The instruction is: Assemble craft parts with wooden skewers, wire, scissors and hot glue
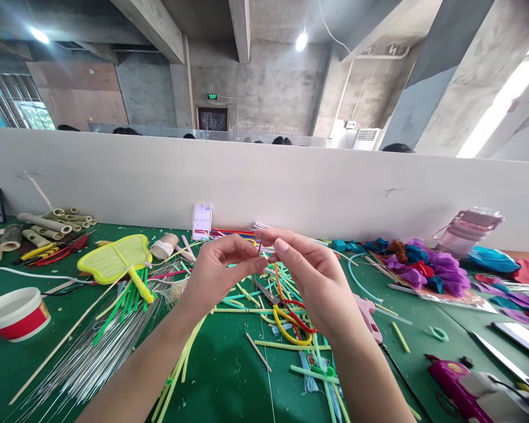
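Observation:
In front of me, over the middle of the table, my left hand pinches a thin, upright, needle-like piece between thumb and fingers. My right hand is right beside it, thumb and fingertips pressed together near the piece; what they hold is too small to make out. A fine white thread hangs below the hands and runs down toward the table's near edge. Under my hands lie scissors with red and yellow handles, among pale green and turquoise strips.
To the left are a yellow fan-shaped piece, metal wires, a paper cup, pliers and bamboo tubes. Rightward are a pink glue gun, purple petals, a bottle, a knife and a magenta power strip.

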Demonstrator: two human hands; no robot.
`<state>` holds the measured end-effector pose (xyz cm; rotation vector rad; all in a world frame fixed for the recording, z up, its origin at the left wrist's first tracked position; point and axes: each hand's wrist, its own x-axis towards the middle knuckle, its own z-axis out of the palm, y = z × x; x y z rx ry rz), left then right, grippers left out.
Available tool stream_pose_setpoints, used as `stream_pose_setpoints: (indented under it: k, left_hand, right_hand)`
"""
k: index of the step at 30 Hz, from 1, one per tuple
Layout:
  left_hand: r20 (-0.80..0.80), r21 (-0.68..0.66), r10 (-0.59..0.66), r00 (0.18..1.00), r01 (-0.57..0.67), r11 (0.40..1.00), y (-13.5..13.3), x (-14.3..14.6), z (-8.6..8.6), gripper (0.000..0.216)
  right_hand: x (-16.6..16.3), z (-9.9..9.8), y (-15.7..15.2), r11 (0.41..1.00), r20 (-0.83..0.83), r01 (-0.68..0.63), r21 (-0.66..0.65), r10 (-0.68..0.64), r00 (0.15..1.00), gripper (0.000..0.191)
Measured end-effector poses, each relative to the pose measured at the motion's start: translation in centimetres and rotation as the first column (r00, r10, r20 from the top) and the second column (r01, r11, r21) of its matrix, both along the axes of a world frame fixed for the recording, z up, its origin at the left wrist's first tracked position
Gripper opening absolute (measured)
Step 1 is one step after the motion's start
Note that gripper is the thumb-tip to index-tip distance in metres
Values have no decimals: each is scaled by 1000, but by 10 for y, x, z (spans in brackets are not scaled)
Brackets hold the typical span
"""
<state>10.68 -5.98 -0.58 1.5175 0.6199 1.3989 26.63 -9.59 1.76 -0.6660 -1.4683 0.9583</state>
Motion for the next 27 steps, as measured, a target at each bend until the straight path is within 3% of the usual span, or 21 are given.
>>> stream_pose_setpoints:
  k: [11, 15, 17, 22, 27]
  left_hand:
    - [2, 28, 42, 999, -42, 999, 1, 3, -6, 20]
    - [-10, 31, 61, 998, -61, 998, -1, 4, -6, 23]
    - [-36, 30, 23, 999, -22, 999, -2, 2, -5, 20]
    - [-178, 87, -196, 964, 214, 973, -2, -6, 2, 19]
    - [-193, 126, -164, 967, 190, 974, -2, -6, 3, 20]
  right_hand:
    - [-6, 4, -2, 999, -30, -33, -8, 33, 999, 13]
    - [-6, 3, -1, 1000, -27, 11, 24, -10, 1000, 8]
    - [-5, 2, 0, 999, -34, 31, 24, -30, 999, 7]
    - [-1, 3, 1, 1000, -36, 2, -24, -3, 999, 9]
    - [1, 4, 0, 1000, -33, -12, -13, 12, 999, 9]
